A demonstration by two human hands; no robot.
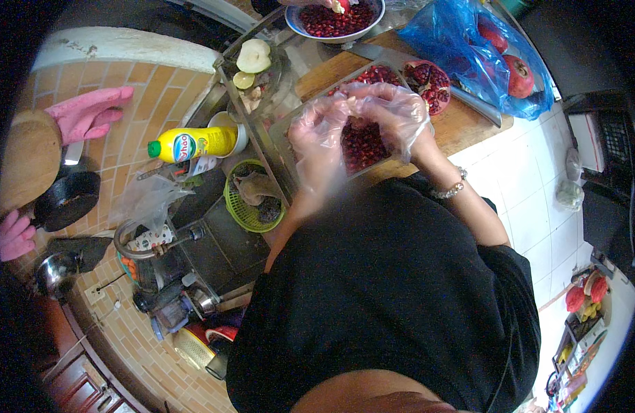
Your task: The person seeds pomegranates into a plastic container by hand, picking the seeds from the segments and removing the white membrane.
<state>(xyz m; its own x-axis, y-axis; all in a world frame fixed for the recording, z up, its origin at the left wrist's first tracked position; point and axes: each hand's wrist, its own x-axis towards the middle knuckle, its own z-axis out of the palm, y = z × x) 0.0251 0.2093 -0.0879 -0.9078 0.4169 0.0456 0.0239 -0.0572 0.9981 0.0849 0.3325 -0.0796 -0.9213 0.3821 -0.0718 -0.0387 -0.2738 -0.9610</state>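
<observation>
Both my hands wear clear plastic gloves and meet above a clear plastic container [366,144] of red pomegranate arils. My left hand [317,126] curls over the container's left side. From the right, my right hand [392,111] reaches in, its fingertips close to those of the left. Whether a small piece sits between the fingers is hidden by the gloves and knuckles. A cut pomegranate [428,88] with exposed arils lies just beyond my right hand on a wooden cutting board [467,121]. A knife [475,103] rests on the board to its right.
Another person's hand [322,2] holds a pomegranate piece over a bowl [335,37] of arils. A blue plastic bag [452,31] with whole pomegranates lies at the far right. Left are the sink, a green basket [235,206], a yellow bottle [198,144] and a faucet [142,253].
</observation>
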